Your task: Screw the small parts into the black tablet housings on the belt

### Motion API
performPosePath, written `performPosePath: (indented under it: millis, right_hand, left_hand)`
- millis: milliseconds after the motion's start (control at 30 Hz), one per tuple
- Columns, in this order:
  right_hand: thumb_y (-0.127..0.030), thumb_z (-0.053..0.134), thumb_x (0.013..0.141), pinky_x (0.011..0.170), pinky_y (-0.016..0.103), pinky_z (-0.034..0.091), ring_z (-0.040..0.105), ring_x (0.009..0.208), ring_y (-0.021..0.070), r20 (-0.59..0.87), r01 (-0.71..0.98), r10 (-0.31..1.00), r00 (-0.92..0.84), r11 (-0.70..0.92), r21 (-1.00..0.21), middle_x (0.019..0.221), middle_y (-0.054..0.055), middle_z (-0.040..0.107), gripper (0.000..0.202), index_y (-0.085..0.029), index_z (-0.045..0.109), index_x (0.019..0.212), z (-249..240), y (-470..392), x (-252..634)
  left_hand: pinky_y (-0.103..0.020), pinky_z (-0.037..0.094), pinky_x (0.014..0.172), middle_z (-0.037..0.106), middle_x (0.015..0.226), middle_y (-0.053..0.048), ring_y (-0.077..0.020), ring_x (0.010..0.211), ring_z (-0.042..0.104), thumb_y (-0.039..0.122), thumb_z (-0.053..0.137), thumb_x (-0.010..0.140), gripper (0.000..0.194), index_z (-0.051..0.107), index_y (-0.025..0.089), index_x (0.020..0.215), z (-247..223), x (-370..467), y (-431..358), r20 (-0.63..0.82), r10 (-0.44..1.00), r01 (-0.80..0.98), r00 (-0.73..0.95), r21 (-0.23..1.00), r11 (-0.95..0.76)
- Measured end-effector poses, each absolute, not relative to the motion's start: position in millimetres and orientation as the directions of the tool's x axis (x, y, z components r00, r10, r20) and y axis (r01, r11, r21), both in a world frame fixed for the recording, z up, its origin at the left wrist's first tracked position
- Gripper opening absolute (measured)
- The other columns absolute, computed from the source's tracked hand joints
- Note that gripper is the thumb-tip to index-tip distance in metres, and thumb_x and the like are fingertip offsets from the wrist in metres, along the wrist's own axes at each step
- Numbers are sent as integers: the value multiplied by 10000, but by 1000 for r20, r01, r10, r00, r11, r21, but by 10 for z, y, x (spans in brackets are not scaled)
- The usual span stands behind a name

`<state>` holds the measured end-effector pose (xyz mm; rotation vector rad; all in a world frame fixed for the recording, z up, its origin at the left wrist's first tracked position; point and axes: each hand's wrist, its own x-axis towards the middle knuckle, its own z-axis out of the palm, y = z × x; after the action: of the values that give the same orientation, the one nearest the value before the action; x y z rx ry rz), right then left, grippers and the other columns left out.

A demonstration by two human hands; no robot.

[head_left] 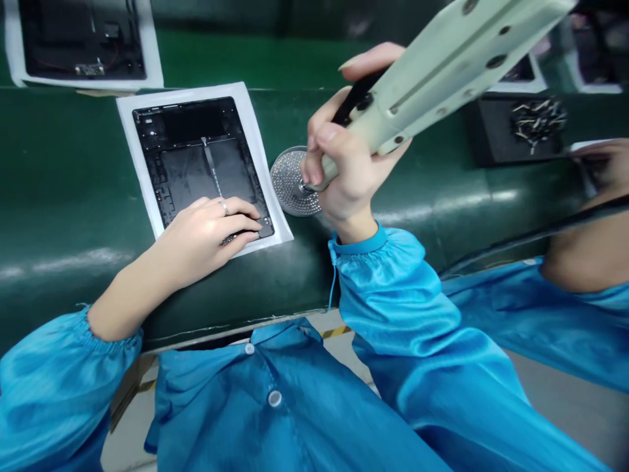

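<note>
Right hand (351, 157) wrapped round pale-green elongated power screwdriver (442, 72); left hand (209, 226) loosely open, palm down on black rectangular tablet shell (184, 174).
Left grips nothing visible, fingers slightly parted over shell's near right corner. Shell under left hand, left of right hand, on white sheet (249, 124); driver tip at round perforated metal dish (287, 174), contact unclear.

L grip (209, 226) palm-down, low; R grip (350, 172) raised, curled tight.
</note>
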<state>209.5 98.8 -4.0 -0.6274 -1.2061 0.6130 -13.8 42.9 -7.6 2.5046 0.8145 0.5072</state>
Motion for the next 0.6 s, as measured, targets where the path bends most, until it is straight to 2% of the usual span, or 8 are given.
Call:
performPosePath:
  millis: [167, 267, 433, 600]
  right_hand:
    - [-503, 854, 904, 323, 238, 217, 248, 379, 45, 617, -220, 778, 122, 627, -747, 689, -100, 526, 338, -333, 664, 1126, -40, 944, 2118]
    - [-571, 841, 886, 299, 247, 189, 214, 363, 50, 627, -205, 764, 153, 645, -736, 671, -91, 512, 364, -340, 670, 1109, -57, 951, 2127]
    - [-594, 793, 874, 314, 261, 242, 231, 363, 74, 592, -125, 798, 112, 602, -789, 639, -86, 499, 378, -337, 639, 1103, -72, 967, 2139]
    - [-590, 809, 877, 300, 297, 171, 189, 356, 79, 623, -138, 768, 147, 640, -756, 657, -88, 517, 356, -346, 647, 1079, -85, 967, 2124]
  left_hand:
    - [-404, 518, 944, 805, 1383, -63, -246, 1217, 781, 290, 548, 1173, 278, 819, 228, 1179, -72, -142, 428, 204, 628, 457, 751, 526, -717]
    - [-393, 525, 960, 806, 1383, -65, -243, 1221, 780, 297, 547, 1172, 280, 819, 235, 1173, -82, -138, 425, 197, 635, 465, 747, 528, -711]
    - [-385, 524, 973, 804, 1383, -57, -240, 1214, 780, 283, 570, 1168, 256, 822, 237, 1162, -106, -136, 422, 224, 628, 450, 745, 527, -721]
    - [-397, 531, 970, 812, 1361, -59, -248, 1193, 788, 276, 577, 1162, 259, 832, 231, 1155, -99, -138, 419, 240, 630, 446, 738, 528, -723]
